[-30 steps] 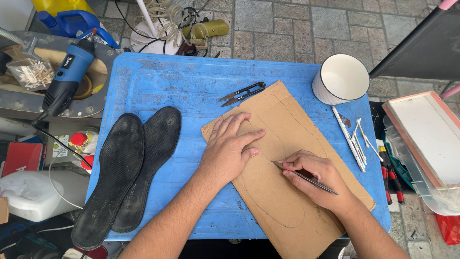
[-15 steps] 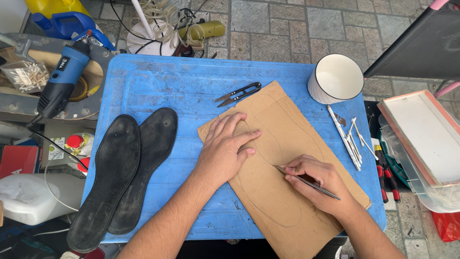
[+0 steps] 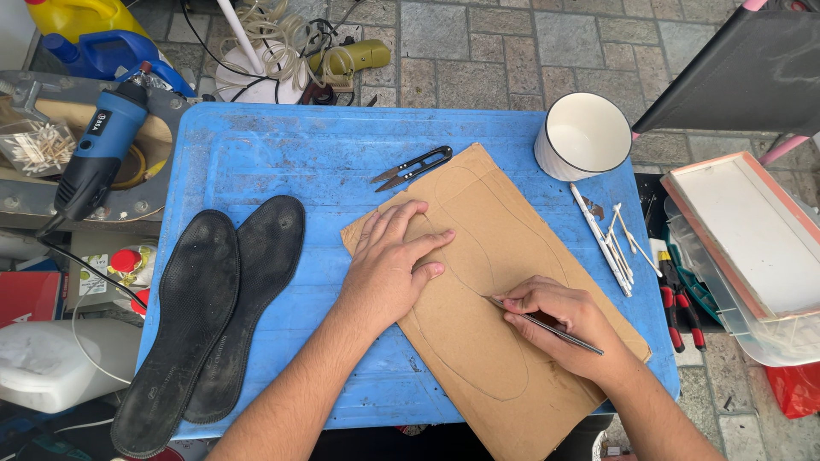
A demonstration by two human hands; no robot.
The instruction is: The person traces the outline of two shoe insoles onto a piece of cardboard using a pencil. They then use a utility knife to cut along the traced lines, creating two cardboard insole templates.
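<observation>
A brown cardboard sheet (image 3: 504, 230) lies slantwise on the blue plastic table (image 3: 256, 162), with a sole-shaped outline drawn on it. My left hand (image 3: 391, 269) presses flat on the sheet's left part, fingers spread. My right hand (image 3: 559, 324) grips a thin metal blade (image 3: 547, 326), its tip touching the drawn line near the sheet's middle. Two black insoles (image 3: 213, 316) lie side by side on the table's left part, apart from both hands.
Black thread snips (image 3: 412, 167) lie just above the sheet. A white mug (image 3: 583, 137) stands at the table's back right, with thin white sticks (image 3: 611, 243) beside it. A blue power tool (image 3: 98, 158) rests left of the table. A white-lined tray (image 3: 752, 230) sits at the right.
My right hand has shifted slightly along the drawn line with the blade. My left hand stays pressed on the cardboard. The view has drifted a little.
</observation>
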